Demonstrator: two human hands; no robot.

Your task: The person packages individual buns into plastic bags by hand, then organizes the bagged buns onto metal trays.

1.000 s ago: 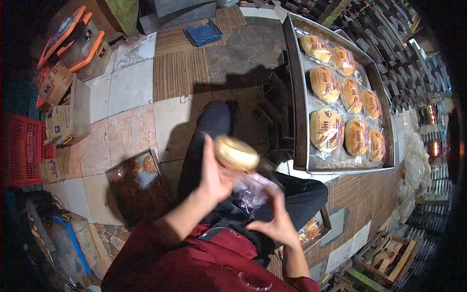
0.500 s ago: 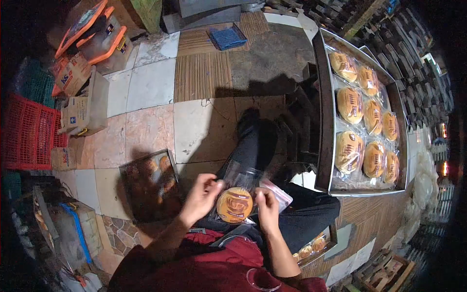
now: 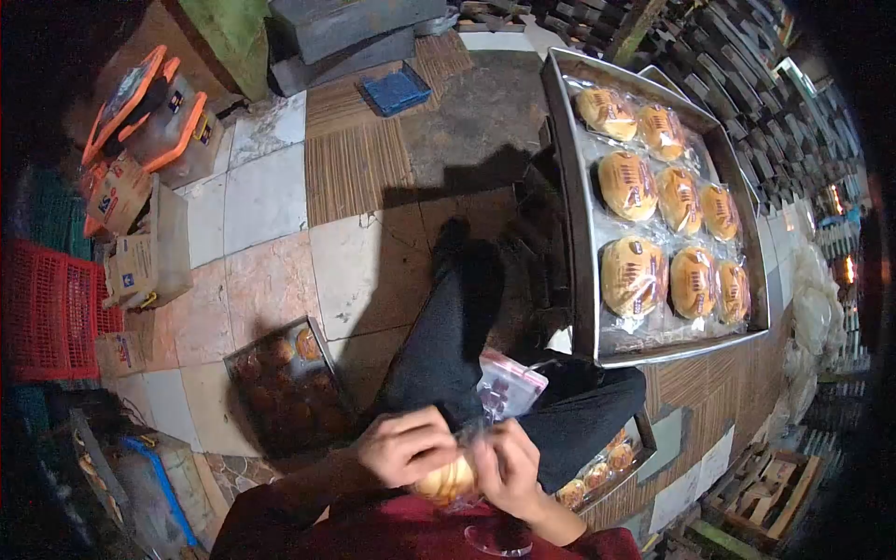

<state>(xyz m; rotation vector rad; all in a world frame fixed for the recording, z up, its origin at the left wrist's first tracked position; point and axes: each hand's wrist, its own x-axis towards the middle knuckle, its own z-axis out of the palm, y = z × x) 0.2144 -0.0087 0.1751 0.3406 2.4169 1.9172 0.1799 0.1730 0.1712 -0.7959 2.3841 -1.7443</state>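
A round golden bun [image 3: 446,483] in a clear plastic wrapper is held close to my lap. My left hand [image 3: 408,446] has its fingers closed at the upper left edge of the wrapped bun. On the other side, my right hand [image 3: 505,467] pinches the wrapper, its fingers bent together. The two hands partly cover the bun. A stack of clear printed plastic bags [image 3: 510,385] with a pink edge lies on my leg just above my right hand.
To the right stands a large metal tray [image 3: 590,345] with several wrapped buns. A dark tray of buns [image 3: 289,387] lies on the floor at left, and another tray of buns [image 3: 597,471] is beside my right leg. A red crate [image 3: 51,313] stands far left.
Both hands have drawn the bun lower, nearer my body, and now cover more of it. The fingers have closed in on the wrapper. My view has shifted slightly.
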